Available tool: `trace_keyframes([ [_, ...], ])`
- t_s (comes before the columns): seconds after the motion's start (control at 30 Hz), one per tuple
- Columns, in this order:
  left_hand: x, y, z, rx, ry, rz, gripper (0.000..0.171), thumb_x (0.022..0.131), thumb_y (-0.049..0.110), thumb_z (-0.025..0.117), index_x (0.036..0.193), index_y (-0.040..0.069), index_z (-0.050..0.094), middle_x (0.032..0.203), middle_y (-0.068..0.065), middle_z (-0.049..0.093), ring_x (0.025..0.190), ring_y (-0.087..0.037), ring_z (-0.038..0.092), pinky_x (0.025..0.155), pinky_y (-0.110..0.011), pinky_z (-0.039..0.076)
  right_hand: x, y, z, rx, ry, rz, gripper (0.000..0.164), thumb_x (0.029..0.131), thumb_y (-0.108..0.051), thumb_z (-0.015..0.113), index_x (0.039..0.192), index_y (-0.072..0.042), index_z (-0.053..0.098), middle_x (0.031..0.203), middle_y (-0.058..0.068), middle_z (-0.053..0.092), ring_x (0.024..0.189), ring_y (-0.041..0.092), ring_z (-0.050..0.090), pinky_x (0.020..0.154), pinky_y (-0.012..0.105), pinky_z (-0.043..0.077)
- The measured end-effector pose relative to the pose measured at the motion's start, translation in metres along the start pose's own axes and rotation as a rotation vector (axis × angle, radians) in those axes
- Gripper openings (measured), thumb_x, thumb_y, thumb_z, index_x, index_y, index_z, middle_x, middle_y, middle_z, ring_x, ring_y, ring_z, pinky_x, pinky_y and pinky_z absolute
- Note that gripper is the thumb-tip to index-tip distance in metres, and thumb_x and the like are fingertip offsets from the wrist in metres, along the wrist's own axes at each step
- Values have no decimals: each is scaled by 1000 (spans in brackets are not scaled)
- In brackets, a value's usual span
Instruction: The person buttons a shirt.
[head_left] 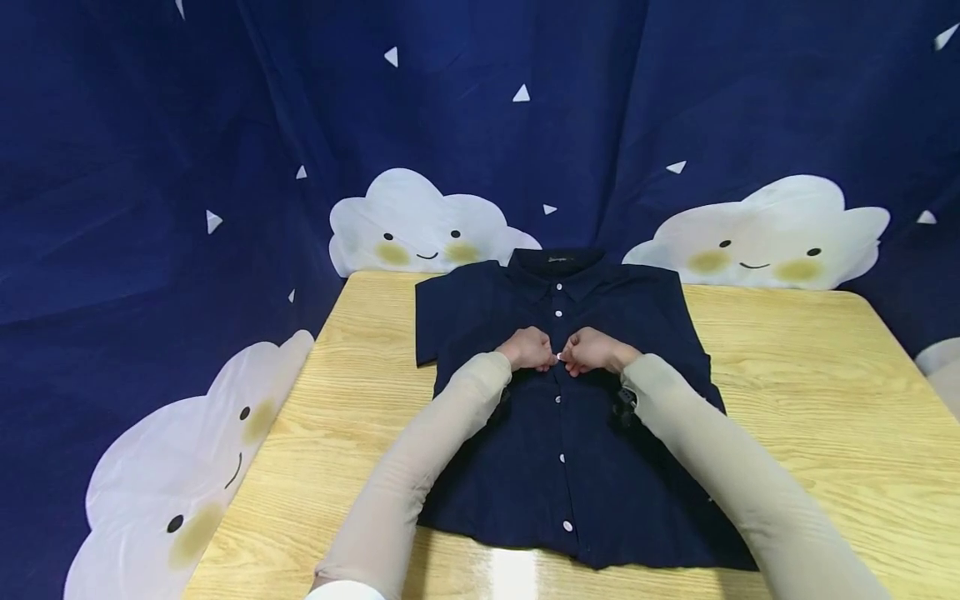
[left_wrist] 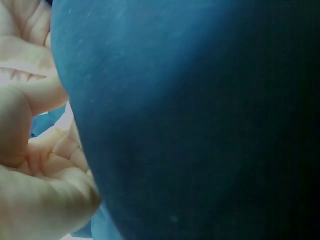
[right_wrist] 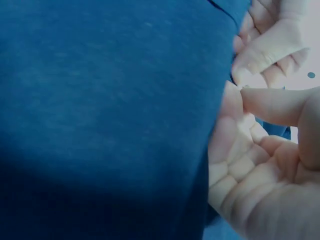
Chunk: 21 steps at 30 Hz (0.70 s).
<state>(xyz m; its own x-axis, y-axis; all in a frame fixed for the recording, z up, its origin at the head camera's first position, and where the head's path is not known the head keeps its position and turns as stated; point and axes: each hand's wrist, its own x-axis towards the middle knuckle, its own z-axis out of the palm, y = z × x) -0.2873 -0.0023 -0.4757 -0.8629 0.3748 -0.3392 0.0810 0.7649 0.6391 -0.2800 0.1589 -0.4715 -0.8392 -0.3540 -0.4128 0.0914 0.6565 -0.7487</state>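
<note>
A dark navy short-sleeved button-up shirt [head_left: 495, 467] lies front side up, its collar pointing away from me. At mid-chest both hands meet on the front placket, fingers curled, a small white button [head_left: 558, 357] showing between their fingertips. My left hand [head_left: 528, 348] pinches the shirt fabric just left of that button. From the other side, my right hand [head_left: 592, 350] pinches at the button's edge, thumb against forefinger. Raised navy cloth [right_wrist: 110, 100] fills most of the right wrist view and hides part of the fingers. The left wrist view is likewise mostly covered by cloth [left_wrist: 175, 125].
Under the shirt is a light wooden table [head_left: 787, 375]. More white buttons run down the placket, one [head_left: 567, 526] near the hem. A navy curtain [head_left: 465, 108] with white cloud shapes [head_left: 427, 212] hangs behind the table and down its left side.
</note>
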Motion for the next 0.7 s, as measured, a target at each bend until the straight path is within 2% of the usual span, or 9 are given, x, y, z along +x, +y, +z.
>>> trace_keyframes([
  [0.13,-5,-3,1,-57,-17,64,17,88,12,64,72,10,61,66,1,61,61,-12,56,57,-21,41,-4,1,4,-11,67,3,15,92,0,49,83,4,60,72,8,59,62,14,60,58,25,48],
  [0.27,-8,-7,0,-114,-30,80,12,87,5,62,75,7,64,67,1,60,63,-12,54,59,-20,40,-10,1,8,-25,87,-19,13,93,0,47,87,5,59,76,9,59,65,16,58,64,28,48],
  [0.43,-14,-9,1,-59,-51,82,3,88,7,61,87,7,64,77,1,58,69,-13,52,61,-21,40,-19,1,13,-91,59,-81,11,89,5,49,98,6,55,80,9,56,68,17,54,65,29,45],
  [0.6,-26,-9,3,-12,-92,100,21,89,14,66,106,7,57,86,-1,55,75,-14,52,68,-23,40,-25,1,16,-208,64,-130,23,83,0,63,103,2,52,79,6,54,68,17,50,66,29,41],
  [0.7,-33,-8,3,57,-112,130,34,88,19,67,118,7,54,91,-1,53,81,-14,51,73,-24,41,-28,3,18,-267,72,-143,30,82,-4,68,106,2,50,82,6,53,70,18,51,67,30,42],
])
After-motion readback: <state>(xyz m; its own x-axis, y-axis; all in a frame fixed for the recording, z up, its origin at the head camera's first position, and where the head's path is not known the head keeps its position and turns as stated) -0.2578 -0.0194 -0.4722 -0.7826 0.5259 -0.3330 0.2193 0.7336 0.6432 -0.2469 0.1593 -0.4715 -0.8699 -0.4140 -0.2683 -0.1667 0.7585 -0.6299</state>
